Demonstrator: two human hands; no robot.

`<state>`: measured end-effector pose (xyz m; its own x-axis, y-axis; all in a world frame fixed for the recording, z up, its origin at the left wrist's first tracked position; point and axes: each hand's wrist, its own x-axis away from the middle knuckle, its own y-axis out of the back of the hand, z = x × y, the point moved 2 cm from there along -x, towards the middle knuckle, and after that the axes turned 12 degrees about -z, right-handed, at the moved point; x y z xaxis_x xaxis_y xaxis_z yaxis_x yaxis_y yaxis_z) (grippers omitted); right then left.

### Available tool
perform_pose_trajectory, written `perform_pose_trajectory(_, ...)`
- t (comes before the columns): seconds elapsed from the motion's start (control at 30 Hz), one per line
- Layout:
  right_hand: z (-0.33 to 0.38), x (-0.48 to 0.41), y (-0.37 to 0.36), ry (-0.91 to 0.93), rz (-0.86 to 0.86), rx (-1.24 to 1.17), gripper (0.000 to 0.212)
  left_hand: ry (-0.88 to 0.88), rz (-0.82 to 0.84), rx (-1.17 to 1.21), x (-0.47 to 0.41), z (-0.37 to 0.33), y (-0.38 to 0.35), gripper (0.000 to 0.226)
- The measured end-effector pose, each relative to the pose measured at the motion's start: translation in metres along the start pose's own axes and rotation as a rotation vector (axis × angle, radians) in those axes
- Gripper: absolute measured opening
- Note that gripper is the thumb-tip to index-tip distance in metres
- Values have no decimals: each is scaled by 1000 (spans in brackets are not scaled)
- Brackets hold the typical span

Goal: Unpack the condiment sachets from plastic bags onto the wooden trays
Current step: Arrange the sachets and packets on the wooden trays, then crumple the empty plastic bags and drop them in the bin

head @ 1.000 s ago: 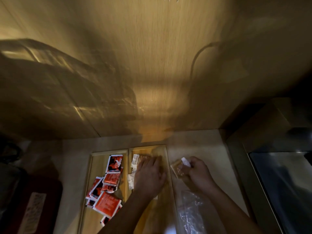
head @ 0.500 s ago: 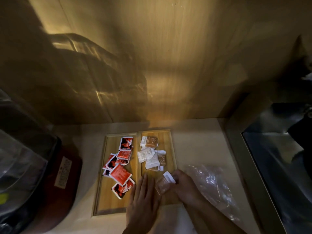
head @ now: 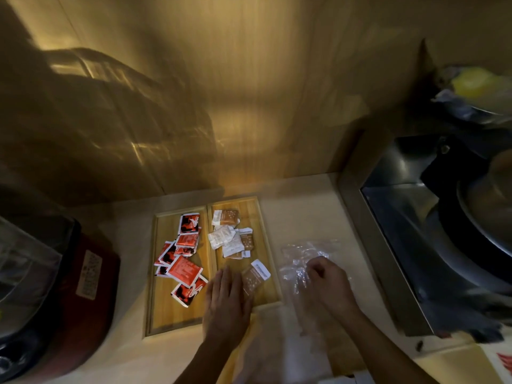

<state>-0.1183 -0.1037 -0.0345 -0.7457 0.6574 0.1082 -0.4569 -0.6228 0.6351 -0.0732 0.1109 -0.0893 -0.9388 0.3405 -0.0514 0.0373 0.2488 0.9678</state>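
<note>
Two wooden trays (head: 177, 322) ahead of left hand (head: 225, 306), both part-filled. Clear plastic bag (head: 296, 261) under right hand (head: 329, 284), pinched, seemingly empty. Red sachets (head: 184, 270) left of flat, released left hand; brown-and-white sachets (head: 230, 239) beyond it. Latest brown sachet (head: 253, 277) touching fingertips. Unpacking judged nearly complete.

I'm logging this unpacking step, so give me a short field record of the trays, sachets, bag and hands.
left tray: red sachets, loosely piled
right tray: white and brown sachets
nearest brown sachet: lying on right tray, beside left hand
plastic bag: on counter, right of trays
left hand: flat, over trays' near edge
right hand: on the bag, grip unclear
</note>
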Motion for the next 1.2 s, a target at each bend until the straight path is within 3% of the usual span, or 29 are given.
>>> perform_pose_trajectory(0.13,-28,-7,26,-24,-151,85,10,-149,-109,177,3,-43,6,38)
perform_pose_trajectory(0.23,-47,-12,40,-45,-138,288,20,-143,6,329,9,-86,8,26)
perform_pose_trajectory(0.37,-71,-10,45,-315,-16,225,22,227,302,423,11,-120,-11,52)
perform_pose_trajectory(0.43,-79,-6,45,-395,45,145,23,417,389,579,9,-124,-18,62)
perform_pose_trajectory(0.57,-87,2,46,-507,120,-144,4,764,450,945,-1,-137,-10,25)
perform_pose_trajectory(0.7,-83,1,56,-558,210,-352,17,1105,540,1239,-5,-138,-7,16)
perform_pose_trajectory(0.77,-78,-3,62,-539,221,-394,28,1092,632,1327,-9,-136,-2,18)
perform_pose_trajectory(0.87,-66,-9,68,-480,224,-451,23,855,635,1365,-22,-132,13,10)
perform_pose_trajectory(0.97,-48,-12,79,-395,274,-529,22,637,589,1466,-35,-127,30,38)
perform_pose_trajectory(1.03,-37,-11,84,-316,304,-573,23,587,613,1527,-38,-124,45,52)
perform_pose_trajectory(1.13,-26,-14,81,-206,291,-508,19,561,576,1498,-42,-124,68,43)
perform_pose_trajectory(1.2,-19,-17,78,-198,323,-511,12,506,466,1432,-45,-125,80,29)
